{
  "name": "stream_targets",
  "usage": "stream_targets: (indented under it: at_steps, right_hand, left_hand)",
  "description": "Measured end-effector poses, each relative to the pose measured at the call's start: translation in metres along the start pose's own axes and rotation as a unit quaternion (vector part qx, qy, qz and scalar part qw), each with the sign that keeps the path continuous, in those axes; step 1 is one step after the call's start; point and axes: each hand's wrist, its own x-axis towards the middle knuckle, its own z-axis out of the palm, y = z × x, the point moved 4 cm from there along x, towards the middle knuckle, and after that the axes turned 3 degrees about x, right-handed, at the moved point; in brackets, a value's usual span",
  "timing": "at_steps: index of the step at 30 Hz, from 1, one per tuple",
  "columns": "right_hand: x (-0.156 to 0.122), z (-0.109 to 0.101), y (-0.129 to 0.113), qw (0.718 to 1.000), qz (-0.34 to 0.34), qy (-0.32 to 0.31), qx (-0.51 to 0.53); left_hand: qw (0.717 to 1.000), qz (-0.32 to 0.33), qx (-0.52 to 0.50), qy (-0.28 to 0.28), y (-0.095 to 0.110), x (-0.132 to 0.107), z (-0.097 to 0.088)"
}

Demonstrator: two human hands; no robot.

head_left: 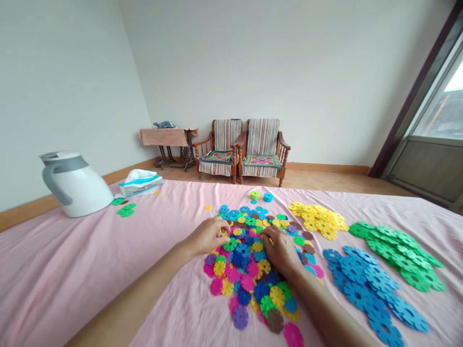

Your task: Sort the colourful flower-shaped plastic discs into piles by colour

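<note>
A mixed pile of small notched plastic discs [242,249], in pink, blue, yellow, green, purple and brown, spreads over the pink cloth. At its left side is my left hand [209,236], with fingers and thumb curled toward each other; a bit of yellow disc shows by the fingertips, but I cannot tell whether it is gripped. My right hand [281,250] rests over the pile's right side with bent fingers pointing down into the discs. What those fingers hold, if anything, is hidden beneath them.
Larger discs lie sorted at right: yellow [320,219], green [398,253] and blue [369,284] heaps. Behind the pile stand a small green stack [254,195] and a blue stack [268,197]. A white jug [85,185] and a tissue pack [142,184] stand at left.
</note>
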Motion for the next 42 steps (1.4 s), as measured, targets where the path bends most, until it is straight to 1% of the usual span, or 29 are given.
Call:
stream_targets:
  at_steps: [3,6,9,12,14,16,18,21,23,25,26,28,30,31,32,34,36,38,40,42]
  right_hand:
    - [0.0,0.0,0.0,1.0,-0.002,-0.001,-0.004]
    - [0.001,0.001,0.001,1.0,-0.006,0.001,-0.009]
    - [0.002,0.001,0.001,1.0,-0.006,-0.001,-0.008]
    - [0.001,-0.001,-0.005,1.0,-0.008,0.01,0.003]
    - [0.001,-0.003,-0.014,0.999,-0.023,0.021,0.02]
    - [0.0,-0.004,-0.026,0.998,-0.036,0.026,0.042]
    - [-0.002,-0.003,-0.037,0.997,-0.034,0.021,0.062]
    - [-0.005,0.003,-0.049,0.997,-0.01,-0.005,0.077]
    - [-0.005,0.006,-0.052,0.996,0.007,-0.025,0.086]
    - [-0.003,0.006,-0.049,0.993,0.033,-0.032,0.106]
    - [-0.001,0.004,-0.045,0.991,0.052,-0.023,0.119]
    - [0.005,-0.005,-0.029,0.982,0.111,0.022,0.151]
    - [0.01,-0.018,-0.004,0.957,0.187,0.092,0.202]
    - [0.011,-0.026,0.011,0.934,0.227,0.132,0.241]
    - [0.011,-0.033,0.027,0.905,0.263,0.171,0.286]
    - [0.007,-0.05,0.058,0.826,0.319,0.274,0.376]
    - [0.003,-0.07,0.084,0.79,0.332,0.343,0.385]
    - [-0.004,-0.09,0.105,0.755,0.33,0.42,0.38]
    - [-0.011,-0.106,0.121,0.72,0.322,0.489,0.372]
    - [-0.017,-0.113,0.13,0.698,0.319,0.525,0.368]
  left_hand:
    - [1.0,0.012,0.0,-0.028,0.009,0.002,0.008]
    - [1.0,0.01,-0.01,-0.022,0.01,-0.002,0.011]
    - [0.999,-0.006,-0.051,-0.013,0.004,-0.007,0.012]
    - [0.989,-0.04,-0.14,0.002,-0.004,-0.007,0.015]
    - [0.974,-0.062,-0.216,0.011,-0.005,-0.007,0.018]
    - [0.955,-0.07,-0.288,0.017,0.0,-0.007,0.022]
    - [0.937,-0.067,-0.343,0.017,0.009,-0.007,0.025]
    - [0.924,-0.049,-0.38,0.006,0.024,-0.008,0.028]
    - [0.928,-0.038,-0.372,0.011,0.029,-0.009,0.028]
    - [0.937,-0.043,-0.344,0.034,0.027,-0.009,0.027]
    - [0.942,-0.049,-0.329,0.046,0.024,-0.008,0.027]
    - [0.948,-0.061,-0.306,0.07,0.018,-0.007,0.027]
    - [0.949,-0.068,-0.296,0.085,0.012,-0.007,0.027]
    - [0.949,-0.069,-0.294,0.089,0.009,-0.006,0.027]
    - [0.95,-0.07,-0.291,0.09,0.008,-0.006,0.028]
    - [0.953,-0.07,-0.283,0.083,0.007,-0.006,0.029]
    - [0.955,-0.07,-0.277,0.076,0.008,-0.006,0.03]
    - [0.956,-0.068,-0.276,0.074,0.009,-0.006,0.03]
    - [0.957,-0.067,-0.272,0.077,0.01,-0.006,0.029]
    - [0.959,-0.071,-0.263,0.08,0.01,-0.006,0.029]
